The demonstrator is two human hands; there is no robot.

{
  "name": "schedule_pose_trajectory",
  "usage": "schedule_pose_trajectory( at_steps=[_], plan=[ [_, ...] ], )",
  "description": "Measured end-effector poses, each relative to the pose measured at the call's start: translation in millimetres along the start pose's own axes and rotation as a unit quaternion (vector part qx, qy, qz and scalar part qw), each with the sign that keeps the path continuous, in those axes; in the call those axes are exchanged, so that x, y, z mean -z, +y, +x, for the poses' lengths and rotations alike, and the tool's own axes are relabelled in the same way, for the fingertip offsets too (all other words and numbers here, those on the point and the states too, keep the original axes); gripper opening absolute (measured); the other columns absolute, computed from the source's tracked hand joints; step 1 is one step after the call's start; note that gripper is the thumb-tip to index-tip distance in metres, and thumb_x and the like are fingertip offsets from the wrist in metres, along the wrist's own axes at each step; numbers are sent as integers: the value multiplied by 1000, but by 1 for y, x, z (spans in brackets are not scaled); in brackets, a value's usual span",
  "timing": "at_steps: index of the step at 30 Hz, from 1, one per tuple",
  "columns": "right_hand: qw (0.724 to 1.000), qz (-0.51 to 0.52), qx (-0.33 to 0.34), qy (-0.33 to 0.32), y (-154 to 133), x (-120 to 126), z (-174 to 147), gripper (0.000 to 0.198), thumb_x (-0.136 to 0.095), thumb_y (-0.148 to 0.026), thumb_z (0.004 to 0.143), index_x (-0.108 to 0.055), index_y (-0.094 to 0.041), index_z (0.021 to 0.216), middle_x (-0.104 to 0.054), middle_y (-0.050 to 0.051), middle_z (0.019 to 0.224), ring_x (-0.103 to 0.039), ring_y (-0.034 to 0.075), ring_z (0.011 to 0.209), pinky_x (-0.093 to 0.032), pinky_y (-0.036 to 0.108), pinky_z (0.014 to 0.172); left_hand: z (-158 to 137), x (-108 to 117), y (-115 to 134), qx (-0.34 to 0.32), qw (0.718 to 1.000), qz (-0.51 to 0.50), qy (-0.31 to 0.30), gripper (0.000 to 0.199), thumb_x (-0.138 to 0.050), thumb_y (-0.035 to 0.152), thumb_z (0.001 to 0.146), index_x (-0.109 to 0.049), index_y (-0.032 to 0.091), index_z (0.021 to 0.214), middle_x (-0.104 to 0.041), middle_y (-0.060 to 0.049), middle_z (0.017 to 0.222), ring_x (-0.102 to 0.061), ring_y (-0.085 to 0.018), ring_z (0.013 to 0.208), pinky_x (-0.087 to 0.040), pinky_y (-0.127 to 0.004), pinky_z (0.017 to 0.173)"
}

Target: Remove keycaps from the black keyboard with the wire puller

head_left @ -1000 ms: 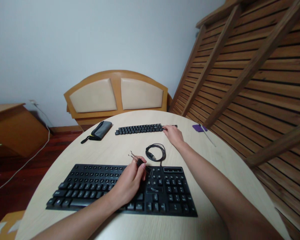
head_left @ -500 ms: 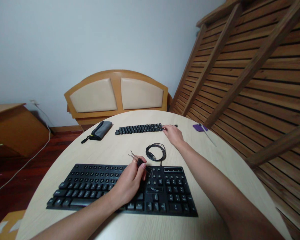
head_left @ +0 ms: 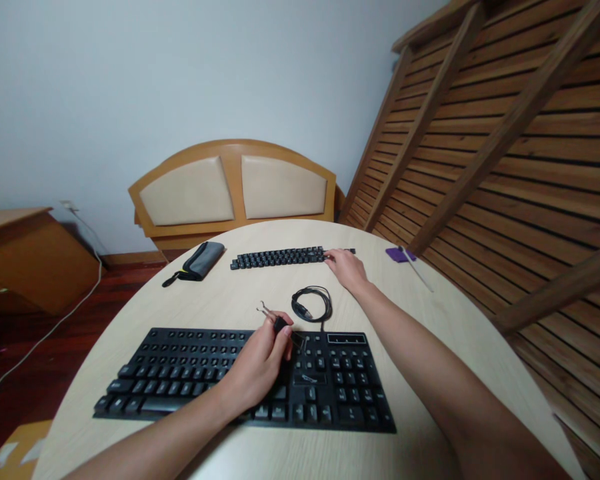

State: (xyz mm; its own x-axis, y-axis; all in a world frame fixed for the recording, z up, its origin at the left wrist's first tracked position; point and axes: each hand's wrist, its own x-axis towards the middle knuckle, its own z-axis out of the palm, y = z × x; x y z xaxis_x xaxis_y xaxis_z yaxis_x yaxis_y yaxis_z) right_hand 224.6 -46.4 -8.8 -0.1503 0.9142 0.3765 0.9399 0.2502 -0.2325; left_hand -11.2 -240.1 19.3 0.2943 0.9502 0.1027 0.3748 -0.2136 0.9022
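Observation:
My left hand (head_left: pixel 263 357) is closed around a keycap puller (head_left: pixel 279 325) with a black handle, its thin wire prongs pointing up and away. It hovers over the black keyboard (head_left: pixel 353 413), whose upper left rows show bare switch stems where caps are off. The forearm and hand hide part of the keyboard's middle. Farther back, several loose keycaps (head_left: pixel 275 257) lie in neat rows. At the right end of these rows my right hand (head_left: pixel 347 268) has its fingers pinched together on a keycap, mostly hidden by the fingertips.
A coiled black USB cable (head_left: pixel 313 305) lies behind the keyboard. A grey zip pouch (head_left: pixel 203 260) rests at the table's back left. On the right are a purple pad (head_left: pixel 399 255) and a thin stick-like tool (head_left: pixel 419 272). The round table (head_left: pixel 180 300) stands near a slatted wooden panel (head_left: pixel 505 167).

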Motion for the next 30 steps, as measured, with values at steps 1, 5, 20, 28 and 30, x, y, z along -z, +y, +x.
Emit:
schedule_pose_trajectory(
  at_steps=[1,5,20,28,30],
  plan=[
    [1000,1,-1,-1,0,0,0,24,-54,-27,93,-65,-24,114,-67,6,113,-58,23,105,-45,31,82,0,0,0,0,1000,0,-1,21,-31,36,99,-42,19,106,-50,3,67,-51,-17,64,-40,-30,66],
    [1000,6,-7,-4,0,0,0,25,-54,-27,93,-64,-24,115,-67,6,114,-57,23,106,-44,31,83,0,1,1,-2,1000,-1,0,20,-32,36,99,-42,19,106,-50,3,67,-51,-17,64,-41,-30,66],
    [995,78,21,-53,-25,58,-41,21,-59,-29,88,-65,-21,106,-69,5,100,-63,19,88,-46,27,76,0,2,1,-12,1000,26,-5,21,-34,35,99,-46,19,106,-53,2,70,-51,-17,67,-40,-31,67],
    [907,252,239,-239,-58,111,-125,44,-69,-45,80,-61,-23,117,-59,6,122,-51,22,117,-40,37,100,-2,3,2,-53,994,99,-10,22,-38,34,99,-51,18,105,-58,-2,79,-55,-20,77,-42,-34,73],
    [893,262,243,-273,-56,110,-134,53,-72,-48,77,-58,-22,122,-55,7,129,-47,23,121,-38,38,104,-3,4,2,-60,992,112,-14,21,-39,34,98,-52,18,103,-59,-3,82,-55,-21,80,-43,-36,76]
  ],
)
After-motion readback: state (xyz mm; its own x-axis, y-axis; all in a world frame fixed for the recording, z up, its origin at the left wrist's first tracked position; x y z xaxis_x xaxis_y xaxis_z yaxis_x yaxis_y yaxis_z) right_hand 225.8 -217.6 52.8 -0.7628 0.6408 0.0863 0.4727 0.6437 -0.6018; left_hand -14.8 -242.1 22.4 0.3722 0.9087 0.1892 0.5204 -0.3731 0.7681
